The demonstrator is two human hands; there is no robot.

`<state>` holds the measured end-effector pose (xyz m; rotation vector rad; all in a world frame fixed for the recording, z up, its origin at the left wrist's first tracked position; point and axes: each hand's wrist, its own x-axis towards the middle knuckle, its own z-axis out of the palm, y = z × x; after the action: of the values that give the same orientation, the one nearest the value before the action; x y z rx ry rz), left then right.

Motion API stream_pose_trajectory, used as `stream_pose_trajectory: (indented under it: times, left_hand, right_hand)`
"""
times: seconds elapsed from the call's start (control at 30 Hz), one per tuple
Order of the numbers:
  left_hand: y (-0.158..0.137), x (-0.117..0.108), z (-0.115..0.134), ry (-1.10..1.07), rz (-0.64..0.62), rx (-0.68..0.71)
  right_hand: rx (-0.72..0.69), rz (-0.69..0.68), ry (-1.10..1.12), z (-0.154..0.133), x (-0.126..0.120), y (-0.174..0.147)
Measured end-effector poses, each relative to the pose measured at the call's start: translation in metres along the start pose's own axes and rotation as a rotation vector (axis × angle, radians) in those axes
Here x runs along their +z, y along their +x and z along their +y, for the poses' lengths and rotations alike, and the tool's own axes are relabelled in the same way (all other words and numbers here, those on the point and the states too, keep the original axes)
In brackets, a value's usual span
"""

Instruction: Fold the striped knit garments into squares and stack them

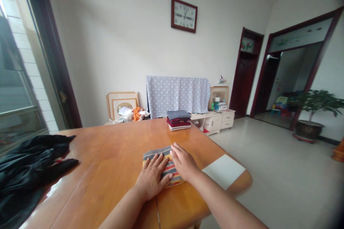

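Striped folded cloth (170, 167) lies flat on the tabletop (113, 154), toward the near edge, right-hand part, inboard of the rounded near right corner. Grey, yellow and red bands.

Both hands are on it, clamped on nothing. Left hand (153, 173) is palm down on the left half, fingers spread. Right hand (185, 162) covers the right side, fingers extended toward the cloth's far right corner. They sit just beside each other; a strip of stripes shows between.

Handling, best judgement: light, soft, limp, probably knit or woven. Not fragile, doesn't look slippery. Folds could slide open if pinched by one layer only. Best hold: one hand under each side, all layers together, kept level.

Around it: stack of folded clothes (178, 121) by the far right corner, grey on top, dark red below, striped at the bottom. Loose dark clothing (29, 164) heaped along the left side. Pale sheet (224, 170) at the near right corner.

Text: wall clock (184, 15) has readable numerals, 10, 12 and 2 among them. Boxes (220, 106) on the cabinet carry print too small to read. No brand legible on the cloth.
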<state>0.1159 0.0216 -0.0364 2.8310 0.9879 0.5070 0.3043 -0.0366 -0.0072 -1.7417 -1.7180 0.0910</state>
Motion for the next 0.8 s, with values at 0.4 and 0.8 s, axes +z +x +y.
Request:
stream_pose_trajectory:
  times: [0.4,0.8]
  left_hand:
    - [0.001,0.005,-0.009,-0.111,-0.04,-0.062]
    - [0.025,-0.028,-0.061,-0.588,0.195,-0.633]
  right_hand:
    - [0.12,-0.39,-0.13,0.019,0.039,0.018]
    - [0.041,-0.337,-0.036,0.042,0.013,0.063]
